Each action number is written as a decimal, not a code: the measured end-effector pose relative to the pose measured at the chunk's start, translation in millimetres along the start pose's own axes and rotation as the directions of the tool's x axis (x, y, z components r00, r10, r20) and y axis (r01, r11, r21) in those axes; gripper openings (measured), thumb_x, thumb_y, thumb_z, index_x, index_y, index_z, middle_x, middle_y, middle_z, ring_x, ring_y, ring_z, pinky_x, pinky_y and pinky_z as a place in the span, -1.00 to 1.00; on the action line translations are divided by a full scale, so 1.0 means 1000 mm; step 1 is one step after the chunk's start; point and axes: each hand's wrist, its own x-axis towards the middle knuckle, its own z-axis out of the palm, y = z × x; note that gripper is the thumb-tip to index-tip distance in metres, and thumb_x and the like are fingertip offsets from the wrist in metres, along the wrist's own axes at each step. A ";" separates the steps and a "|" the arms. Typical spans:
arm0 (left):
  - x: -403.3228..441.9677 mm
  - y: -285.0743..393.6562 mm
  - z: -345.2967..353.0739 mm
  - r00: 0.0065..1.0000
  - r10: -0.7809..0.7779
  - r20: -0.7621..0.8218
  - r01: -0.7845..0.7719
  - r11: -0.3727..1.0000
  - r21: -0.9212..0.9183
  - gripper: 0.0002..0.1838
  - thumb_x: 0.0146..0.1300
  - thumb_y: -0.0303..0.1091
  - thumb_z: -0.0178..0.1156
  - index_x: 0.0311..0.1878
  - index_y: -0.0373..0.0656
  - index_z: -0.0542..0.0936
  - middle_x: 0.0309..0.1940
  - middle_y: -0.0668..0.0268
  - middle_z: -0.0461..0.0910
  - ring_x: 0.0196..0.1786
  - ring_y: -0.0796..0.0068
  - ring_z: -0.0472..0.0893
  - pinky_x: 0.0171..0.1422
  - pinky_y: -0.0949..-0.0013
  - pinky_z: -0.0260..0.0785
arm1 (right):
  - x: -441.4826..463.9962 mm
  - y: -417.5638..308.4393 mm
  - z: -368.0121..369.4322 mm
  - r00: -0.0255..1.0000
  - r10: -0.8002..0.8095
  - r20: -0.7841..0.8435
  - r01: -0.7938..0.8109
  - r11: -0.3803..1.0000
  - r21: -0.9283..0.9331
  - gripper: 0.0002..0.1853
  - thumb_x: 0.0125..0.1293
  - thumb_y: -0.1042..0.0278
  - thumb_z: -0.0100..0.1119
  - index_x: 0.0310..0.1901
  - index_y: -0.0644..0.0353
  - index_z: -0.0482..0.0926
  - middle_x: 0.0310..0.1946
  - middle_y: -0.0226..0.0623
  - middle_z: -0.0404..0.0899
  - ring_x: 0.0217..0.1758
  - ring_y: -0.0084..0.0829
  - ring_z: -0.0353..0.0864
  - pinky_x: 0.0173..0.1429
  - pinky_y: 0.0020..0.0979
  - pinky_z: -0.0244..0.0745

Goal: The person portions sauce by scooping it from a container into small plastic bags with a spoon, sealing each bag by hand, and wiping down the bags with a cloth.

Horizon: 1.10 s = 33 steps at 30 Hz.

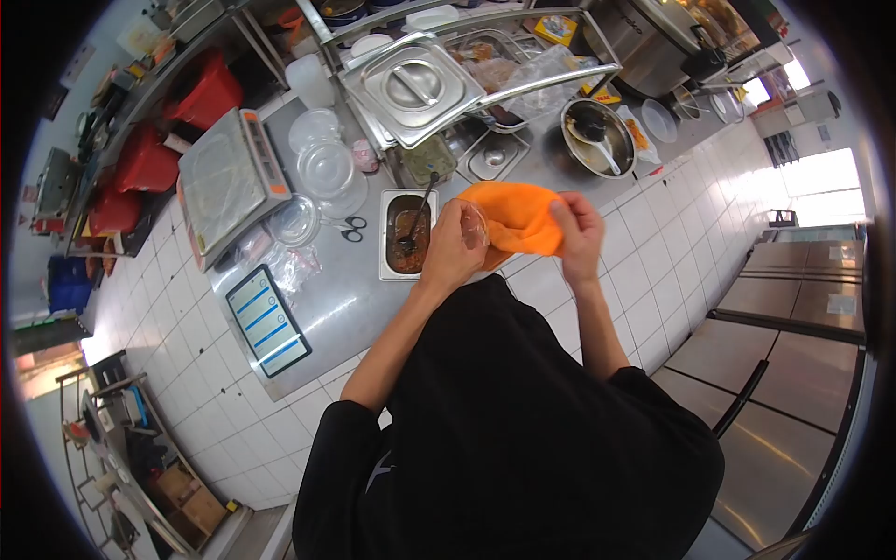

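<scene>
My left hand (450, 252) is closed around a small clear plastic tub (476, 224), partly hidden by the fingers. An orange cloth (513, 213) is bunched against the tub's right side, and my right hand (581, 238) pinches the cloth's right end. Just left of my left hand, a steel pan (385, 229) on the counter holds a reddish-brown food. A dark-handled ladle (421, 207) leans in that pan. Black-handled scissors (353, 230) lie farther left.
A tablet (268, 320) lies at the counter's left front, with a weighing scale (229, 177) behind it. Clear plastic lids (325, 168) are piled beside the scale. A lidded steel pan (411, 86) and a steel bowl (571, 154) stand at the back. Steel fridges (793, 364) are at right.
</scene>
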 end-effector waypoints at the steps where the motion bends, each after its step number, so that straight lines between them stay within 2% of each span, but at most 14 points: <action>1: -0.003 0.002 -0.005 1.000 0.003 -0.022 -0.004 1.000 -0.024 -0.67 0.20 -0.55 0.33 -0.03 -0.19 0.44 -0.27 0.30 0.53 -0.26 0.48 0.55 -0.16 0.39 0.40 | 0.003 -0.002 -0.008 1.000 -0.020 -0.004 0.020 1.000 0.002 -0.85 0.50 0.39 0.22 -0.08 0.30 0.61 -0.28 -0.42 0.66 -0.26 -0.69 0.59 -0.16 -0.58 0.51; 3: -0.008 0.008 -0.021 0.998 0.030 0.051 -0.021 0.986 -0.165 -0.70 0.25 -0.52 0.32 0.00 -0.19 0.46 -0.26 0.33 0.54 -0.26 0.55 0.54 -0.18 0.41 0.39 | 0.011 -0.008 -0.018 0.998 -0.066 -0.012 0.066 0.998 0.005 -0.83 0.49 0.38 0.21 -0.05 0.30 0.60 -0.19 -0.41 0.64 -0.16 -0.62 0.60 -0.01 -0.51 0.53; 4: -0.009 0.011 -0.031 0.995 0.049 0.088 -0.027 0.971 -0.236 -0.71 0.28 -0.50 0.32 0.01 -0.19 0.47 -0.25 0.35 0.55 -0.27 0.58 0.54 -0.18 0.42 0.39 | 0.015 -0.006 -0.016 0.993 -0.120 0.010 0.116 0.935 -0.336 -0.83 0.47 0.37 0.23 -0.04 0.29 0.60 -0.16 -0.40 0.63 -0.13 -0.58 0.60 0.01 -0.47 0.53; 6: -0.009 0.025 -0.054 0.944 -0.010 0.329 0.207 0.795 -0.571 -0.70 0.30 -0.45 0.33 0.04 -0.20 0.47 -0.25 0.34 0.55 -0.27 0.55 0.54 -0.18 0.42 0.39 | 0.026 -0.012 -0.006 0.974 -0.203 0.105 0.192 0.480 -0.856 -0.81 0.44 0.37 0.26 -0.02 0.27 0.60 -0.11 -0.38 0.61 -0.06 -0.49 0.61 0.05 -0.40 0.53; 8: -0.011 0.031 -0.072 0.856 0.055 0.513 0.407 0.541 -0.736 -0.62 0.28 -0.31 0.40 0.05 -0.22 0.48 -0.27 0.29 0.54 -0.29 0.47 0.54 -0.22 0.41 0.41 | 0.024 -0.023 0.017 0.892 -0.324 0.316 0.443 0.483 -0.755 -0.74 0.39 0.31 0.31 0.02 0.25 0.60 -0.01 -0.31 0.60 0.01 -0.49 0.59 0.08 -0.36 0.50; 9: -0.010 0.029 -0.076 0.829 0.092 0.551 0.442 0.497 -0.747 -0.61 0.28 -0.30 0.40 0.05 -0.22 0.48 -0.28 0.28 0.54 -0.29 0.45 0.55 -0.24 0.41 0.40 | 0.022 -0.027 0.032 0.826 -0.385 0.410 0.559 0.473 -0.681 -0.70 0.37 0.29 0.33 0.04 0.23 0.60 0.04 -0.28 0.60 0.04 -0.49 0.58 0.09 -0.35 0.48; 11: -0.015 0.023 -0.082 0.765 0.169 0.622 0.520 0.406 -0.751 -0.58 0.26 -0.27 0.42 0.06 -0.21 0.48 -0.30 0.25 0.54 -0.29 0.42 0.56 -0.27 0.40 0.40 | 0.013 -0.027 0.059 0.839 -0.076 0.539 0.311 0.880 -0.359 -0.72 0.38 0.28 0.33 0.02 0.23 0.63 -0.06 -0.34 0.62 -0.05 -0.54 0.57 0.05 -0.39 0.46; 12: -0.019 0.021 -0.084 0.757 0.170 0.631 0.534 0.396 -0.747 -0.57 0.26 -0.25 0.42 0.06 -0.22 0.48 -0.31 0.24 0.53 -0.29 0.41 0.56 -0.28 0.39 0.41 | 0.009 -0.025 0.069 0.777 0.050 0.628 0.092 0.977 -0.192 -0.73 0.38 0.27 0.33 0.01 0.23 0.64 -0.11 -0.37 0.63 -0.10 -0.56 0.56 0.03 -0.41 0.45; 16: -0.025 0.013 -0.087 0.735 0.262 0.625 0.528 0.356 -0.771 -0.60 0.30 -0.27 0.38 0.07 -0.27 0.50 -0.32 0.22 0.55 -0.27 0.43 0.57 -0.29 0.40 0.43 | 0.014 -0.013 0.097 0.672 0.123 0.730 0.023 0.982 -0.187 -0.86 0.38 0.32 0.33 -0.18 0.21 0.70 -0.34 -0.50 0.61 -0.24 -0.64 0.48 -0.08 -0.51 0.38; 19: -0.032 0.009 -0.095 0.763 0.269 0.588 0.487 0.358 -0.797 -0.62 0.34 -0.28 0.35 0.10 -0.28 0.51 -0.27 0.20 0.58 -0.24 0.42 0.59 -0.28 0.39 0.46 | 0.011 -0.013 0.102 0.636 0.217 0.741 -0.079 0.973 -0.217 -0.86 0.40 0.33 0.32 -0.16 0.21 0.68 -0.31 -0.48 0.61 -0.22 -0.63 0.49 -0.11 -0.50 0.37; 23: -0.046 0.011 -0.106 0.807 0.143 0.573 0.501 0.349 -0.792 -0.62 0.37 -0.27 0.32 0.13 -0.26 0.51 -0.12 0.16 0.61 -0.13 0.35 0.64 -0.11 0.31 0.55 | 0.008 -0.010 0.111 0.632 0.029 0.775 0.130 0.981 -0.143 -0.86 0.41 0.33 0.31 -0.19 0.21 0.64 -0.27 -0.44 0.59 -0.21 -0.60 0.48 -0.11 -0.49 0.37; 26: -0.052 0.028 -0.110 0.929 -0.001 0.370 0.337 0.417 -0.844 -0.64 0.39 -0.30 0.31 0.14 -0.26 0.51 0.03 0.11 0.61 0.04 0.28 0.66 0.17 0.20 0.55 | 0.008 -0.010 0.113 0.662 -0.023 0.749 0.175 0.976 -0.125 -0.86 0.40 0.34 0.32 -0.22 0.22 0.62 -0.26 -0.42 0.59 -0.21 -0.58 0.48 -0.10 -0.49 0.38; 29: -0.054 0.034 -0.105 0.987 0.001 -0.161 -0.116 0.698 -0.707 -0.74 0.43 -0.42 0.26 0.11 -0.27 0.53 0.07 0.05 0.63 0.18 0.24 0.64 0.38 0.12 0.44 | 0.010 -0.009 0.111 0.693 -0.074 0.717 0.216 0.970 -0.108 -0.86 0.39 0.36 0.34 -0.23 0.23 0.61 -0.26 -0.42 0.59 -0.22 -0.57 0.48 -0.09 -0.49 0.39; 33: -0.053 0.030 -0.104 0.948 0.058 -0.314 -0.227 0.813 -0.536 -0.84 0.46 -0.54 0.20 0.05 -0.29 0.56 -0.02 0.09 0.70 0.13 0.31 0.67 0.41 0.17 0.41 | 0.014 -0.007 0.111 0.704 -0.058 0.708 0.196 0.974 -0.115 -0.87 0.38 0.38 0.34 -0.23 0.24 0.61 -0.26 -0.43 0.60 -0.24 -0.58 0.48 -0.10 -0.49 0.40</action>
